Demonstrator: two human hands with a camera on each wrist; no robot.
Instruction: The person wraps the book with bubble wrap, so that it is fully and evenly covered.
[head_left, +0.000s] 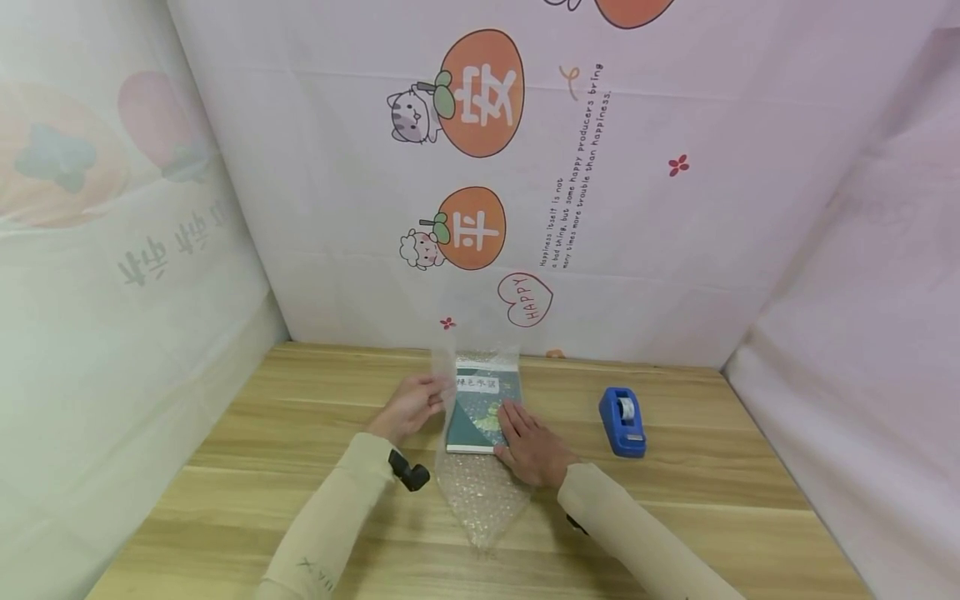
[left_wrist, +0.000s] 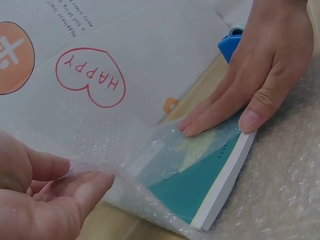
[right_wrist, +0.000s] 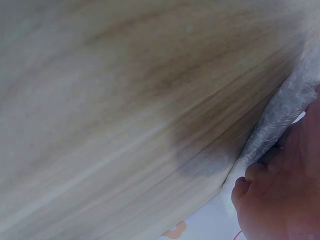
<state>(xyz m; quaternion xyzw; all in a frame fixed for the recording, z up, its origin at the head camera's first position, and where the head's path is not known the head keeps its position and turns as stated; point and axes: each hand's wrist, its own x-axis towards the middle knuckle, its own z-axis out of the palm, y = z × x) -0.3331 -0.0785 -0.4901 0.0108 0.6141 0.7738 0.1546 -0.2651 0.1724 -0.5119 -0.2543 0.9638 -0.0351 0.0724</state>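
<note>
While the left hand (head_left: pixel 411 407) pinches a clear plastic bubble-wrap sheet (head_left: pixel 482 500), the right hand (head_left: pixel 535 448), fingers extended, presses it onto a rectangular teal book (head_left: pixel 467 427), which lies partly covered on the light-brown wood-grain table (head_left: pixel 262 442) near a blue tape dispenser (head_left: pixel 621 433)

A lane of desk (head_left: pixel 720 500) runs between the right grip (head_left: pixel 532 450) and the blue tape dispenser (head_left: pixel 624 427); another passes left of the left grip (head_left: pixel 412 406). Bubble wrap (head_left: pixel 483 500) and the right grip obstruct the teal book (head_left: pixel 467 427); a printed cloth (head_left: pixel 637 250) bars the back.
</note>
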